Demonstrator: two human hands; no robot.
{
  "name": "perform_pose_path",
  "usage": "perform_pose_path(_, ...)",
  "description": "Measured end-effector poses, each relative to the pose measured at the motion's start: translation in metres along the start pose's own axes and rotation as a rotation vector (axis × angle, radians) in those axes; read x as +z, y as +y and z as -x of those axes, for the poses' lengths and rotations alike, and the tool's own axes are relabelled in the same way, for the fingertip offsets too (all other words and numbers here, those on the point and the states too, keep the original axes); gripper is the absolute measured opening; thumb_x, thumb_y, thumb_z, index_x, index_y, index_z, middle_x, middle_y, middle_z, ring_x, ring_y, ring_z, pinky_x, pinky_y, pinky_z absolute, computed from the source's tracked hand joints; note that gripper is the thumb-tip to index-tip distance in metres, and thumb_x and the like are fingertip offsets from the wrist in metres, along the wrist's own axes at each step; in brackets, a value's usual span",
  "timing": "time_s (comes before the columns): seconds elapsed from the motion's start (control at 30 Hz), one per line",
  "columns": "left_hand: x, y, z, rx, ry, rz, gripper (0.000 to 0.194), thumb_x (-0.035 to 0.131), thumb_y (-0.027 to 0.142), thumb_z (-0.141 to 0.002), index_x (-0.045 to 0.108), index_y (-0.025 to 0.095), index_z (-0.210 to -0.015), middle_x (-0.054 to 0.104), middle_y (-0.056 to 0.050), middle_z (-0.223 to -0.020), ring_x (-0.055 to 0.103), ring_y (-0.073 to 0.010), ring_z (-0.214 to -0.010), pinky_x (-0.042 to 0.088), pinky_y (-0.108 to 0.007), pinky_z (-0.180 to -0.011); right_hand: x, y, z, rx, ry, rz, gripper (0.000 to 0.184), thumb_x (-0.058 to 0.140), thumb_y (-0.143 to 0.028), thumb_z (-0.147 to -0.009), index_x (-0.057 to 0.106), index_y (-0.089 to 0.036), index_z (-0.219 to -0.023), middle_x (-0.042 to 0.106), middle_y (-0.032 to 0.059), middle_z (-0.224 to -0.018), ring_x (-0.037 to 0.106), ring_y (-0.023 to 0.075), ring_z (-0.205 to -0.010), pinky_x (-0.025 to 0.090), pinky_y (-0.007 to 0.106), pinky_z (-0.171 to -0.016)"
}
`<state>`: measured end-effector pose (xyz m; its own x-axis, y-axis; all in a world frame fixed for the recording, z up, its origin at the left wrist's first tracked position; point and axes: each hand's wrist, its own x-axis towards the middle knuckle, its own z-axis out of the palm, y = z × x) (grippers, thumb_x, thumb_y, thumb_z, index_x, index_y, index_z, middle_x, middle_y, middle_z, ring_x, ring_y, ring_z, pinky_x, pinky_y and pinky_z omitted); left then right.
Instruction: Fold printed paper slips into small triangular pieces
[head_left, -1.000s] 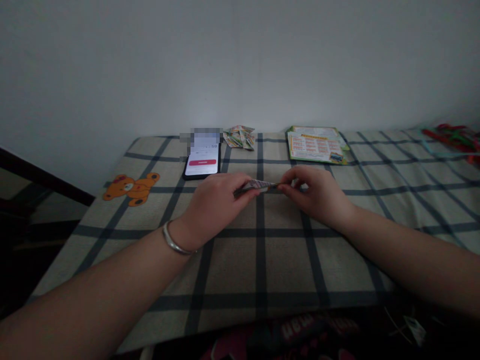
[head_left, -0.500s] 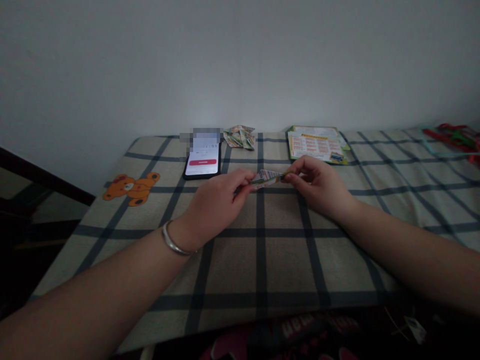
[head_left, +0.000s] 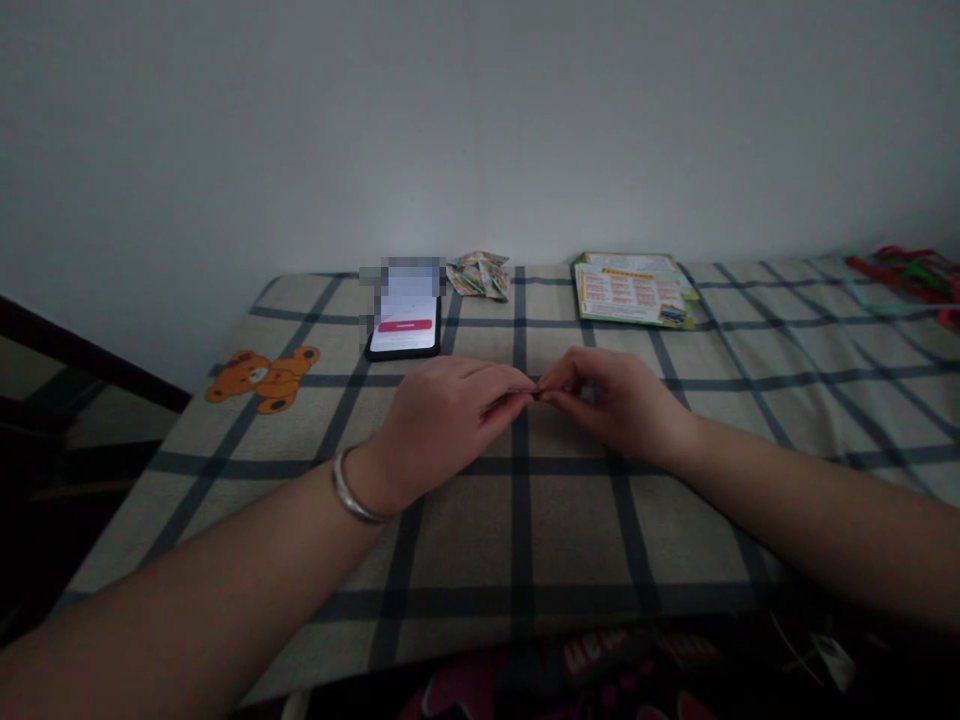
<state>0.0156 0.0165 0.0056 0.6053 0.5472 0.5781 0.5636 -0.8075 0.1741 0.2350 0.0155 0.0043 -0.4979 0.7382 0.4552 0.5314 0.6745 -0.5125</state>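
My left hand [head_left: 451, 415], with a silver bangle at its wrist, is closed in a pinch above the checked tablecloth. Opposite it, my right hand [head_left: 621, 402] pinches too, its fingertips meeting those of the left. Between them is a small folded printed paper [head_left: 535, 394], now almost wholly covered by the fingers; only a thin dark edge shows. Behind my hands, near the wall, lies a folded paper piece [head_left: 480, 275] with a similar colourful print. To its right is a stack of printed cards [head_left: 634, 292] with green borders.
A phone [head_left: 405, 325] with a lit screen lies left of the folded piece. An orange bear figure [head_left: 262, 378] is on the cloth at the left. Red and green items [head_left: 911, 275] lie at the far right. The wall [head_left: 480, 130] rises behind the table.
Both hands have moved a little nearer to me and closer together, until the fingertips meet. The folded paper, plainly seen before, is now mostly hidden between them.
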Motion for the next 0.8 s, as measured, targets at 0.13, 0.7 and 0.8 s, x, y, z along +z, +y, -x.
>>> perform_pose_path(0.13, -0.0011, 0.0005, -0.002, 0.025, 0.012, -0.069, 0.01, 0.059, 0.024, -0.091, 0.067, 0.019, -0.09, 0.072, 0.001, -0.084, 0.066, -0.0174, -0.076, 0.047, -0.032, -0.07, 0.0019, 0.0004, 0.0002, -0.006, 0.023, 0.007, 0.004, 0.064, -0.022, -0.084, 0.064, -0.018, -0.083, 0.069, 0.0004, -0.075, 0.06, 0.0116, -0.065, 0.043, 0.023, -0.055)
perform_pose_path(0.7, -0.0058, 0.0026, -0.0025, 0.18, 0.051, -0.181, 0.012, 0.055, 0.018, -0.092, 0.066, 0.019, -0.086, 0.072, 0.003, -0.086, 0.065, -0.0129, -0.078, 0.04, -0.041, -0.105, -0.001, -0.0027, -0.0038, 0.153, -0.151, -0.354, 0.012, 0.06, -0.029, -0.087, 0.061, -0.018, -0.087, 0.066, 0.0011, -0.077, 0.059, 0.0112, -0.065, 0.046, 0.024, -0.058)
perform_pose_path(0.8, -0.0048, 0.0031, -0.0023, 0.163, 0.059, -0.146, 0.011, 0.057, 0.019, -0.091, 0.066, 0.02, -0.085, 0.072, 0.003, -0.085, 0.065, -0.0133, -0.078, 0.041, -0.042, -0.104, 0.0011, -0.003, -0.0036, 0.158, -0.128, -0.32, 0.011, 0.061, -0.028, -0.086, 0.061, -0.018, -0.083, 0.066, 0.0013, -0.076, 0.059, 0.0112, -0.064, 0.047, 0.024, -0.057)
